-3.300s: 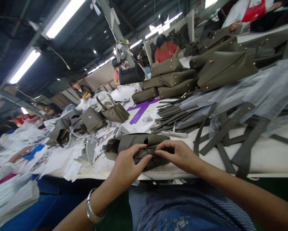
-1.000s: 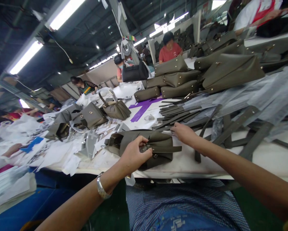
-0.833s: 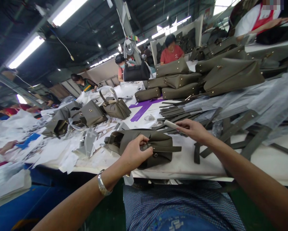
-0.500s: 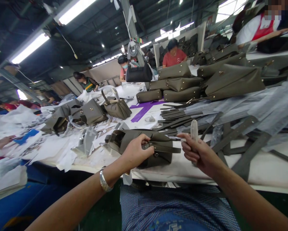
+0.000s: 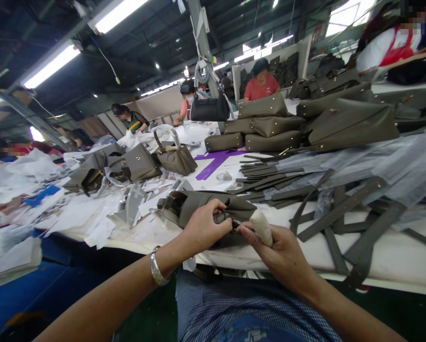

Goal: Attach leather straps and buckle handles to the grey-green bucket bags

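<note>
An olive-green handbag (image 5: 193,205) lies on its side at the table's front edge. My left hand (image 5: 207,227) is closed on the bag's strap, near a metal fitting between thumb and fingers; the fingers hide most of that fitting. From the right, my right hand (image 5: 284,247) reaches to the same spot, closed around a hand tool with a thick whitish wrapped handle (image 5: 261,228). The tool's dark tip meets the strap by my left fingertips. What kind of tool it is cannot be made out.
Flat olive straps (image 5: 344,213), some under plastic film, spread across the right side. Stacked olive bags (image 5: 273,142) stand behind. More handbags (image 5: 141,164) and scattered white paper (image 5: 80,213) lie left. Purple tape (image 5: 213,166) marks the table. Several people work farther back.
My right hand has moved left with the tool, from beside the bag to the strap at my left fingers. The handle has tipped over from upright. My left hand keeps its grip.
</note>
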Demonstrator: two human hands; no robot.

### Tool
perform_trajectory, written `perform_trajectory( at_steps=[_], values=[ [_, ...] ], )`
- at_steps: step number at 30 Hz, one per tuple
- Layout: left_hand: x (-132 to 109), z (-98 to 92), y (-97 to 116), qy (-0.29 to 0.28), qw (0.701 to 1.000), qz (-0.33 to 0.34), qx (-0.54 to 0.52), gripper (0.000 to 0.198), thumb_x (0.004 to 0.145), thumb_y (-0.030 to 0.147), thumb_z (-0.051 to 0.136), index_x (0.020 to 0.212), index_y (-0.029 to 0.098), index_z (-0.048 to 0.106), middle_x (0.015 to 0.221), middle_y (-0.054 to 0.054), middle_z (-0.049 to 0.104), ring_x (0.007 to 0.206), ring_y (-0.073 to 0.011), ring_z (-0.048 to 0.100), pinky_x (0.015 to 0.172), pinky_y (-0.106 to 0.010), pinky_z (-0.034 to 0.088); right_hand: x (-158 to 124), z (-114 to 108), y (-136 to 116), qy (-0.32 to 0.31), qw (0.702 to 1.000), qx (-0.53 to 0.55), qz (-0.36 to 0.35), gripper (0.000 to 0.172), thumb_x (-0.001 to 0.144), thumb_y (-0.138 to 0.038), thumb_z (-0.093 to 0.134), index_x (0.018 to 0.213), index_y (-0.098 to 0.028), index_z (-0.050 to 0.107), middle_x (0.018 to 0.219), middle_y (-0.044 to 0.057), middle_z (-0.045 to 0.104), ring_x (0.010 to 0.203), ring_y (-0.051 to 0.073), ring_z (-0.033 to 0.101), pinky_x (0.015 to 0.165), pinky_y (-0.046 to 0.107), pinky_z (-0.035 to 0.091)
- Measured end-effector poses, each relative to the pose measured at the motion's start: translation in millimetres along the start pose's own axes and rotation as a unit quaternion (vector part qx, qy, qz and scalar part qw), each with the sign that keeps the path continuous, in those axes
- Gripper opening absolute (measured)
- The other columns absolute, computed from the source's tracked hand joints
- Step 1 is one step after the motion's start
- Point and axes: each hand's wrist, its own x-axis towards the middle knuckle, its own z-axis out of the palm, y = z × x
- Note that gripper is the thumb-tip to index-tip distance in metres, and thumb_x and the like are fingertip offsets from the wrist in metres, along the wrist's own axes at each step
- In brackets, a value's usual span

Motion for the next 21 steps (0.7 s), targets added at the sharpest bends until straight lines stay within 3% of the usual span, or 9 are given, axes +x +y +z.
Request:
perform_trajectory(
  at_steps=[7,16,19,21],
  values=[
    [-12,3.2,5,0.037,0.999,0.029,0.006,0.023,0.078,0.029,0.063,0.099,0.019,0.062,0.090,-0.003,0.070,0.086,-0.0211,0.065,0.076,-0.030,0.047,-4,4,0,-0.033,0.999,0.008,0.017,0.024,0.090,-0.039,0.061,0.079,-0.019,0.070,0.072,0.003,0.069,0.078,0.023,0.067,0.069,0.028,0.051],
    [-31,10.7,15,0.062,0.996,0.048,0.029,0.022,0.079,0.020,0.061,0.101,0.017,0.062,0.093,-0.005,0.070,0.086,-0.0213,0.065,0.079,-0.031,0.048,-16,15,2,-0.032,0.999,0.006,0.023,0.021,0.090,-0.036,0.057,0.084,-0.022,0.071,0.070,0.004,0.068,0.070,0.023,0.065,0.065,0.030,0.050],
    [-30,11.7,13,0.060,0.996,0.058,0.027,0.022,0.081,0.022,0.061,0.102,0.017,0.062,0.096,-0.006,0.071,0.089,-0.0219,0.065,0.081,-0.031,0.048,-15,18,1,-0.011,0.995,0.073,0.068,0.025,0.089,-0.043,0.061,0.082,-0.020,0.069,0.063,0.002,0.062,0.060,0.018,0.059,0.057,0.028,0.047],
    [-25,9.7,10,0.051,0.996,0.068,0.022,0.022,0.082,0.024,0.062,0.103,0.017,0.062,0.096,-0.006,0.071,0.089,-0.0219,0.066,0.080,-0.031,0.048,-12,15,2,-0.011,0.976,0.175,0.132,0.030,0.086,-0.049,0.063,0.086,-0.019,0.067,0.050,-0.003,0.049,0.045,0.012,0.045,0.044,0.023,0.038]
  ],
)
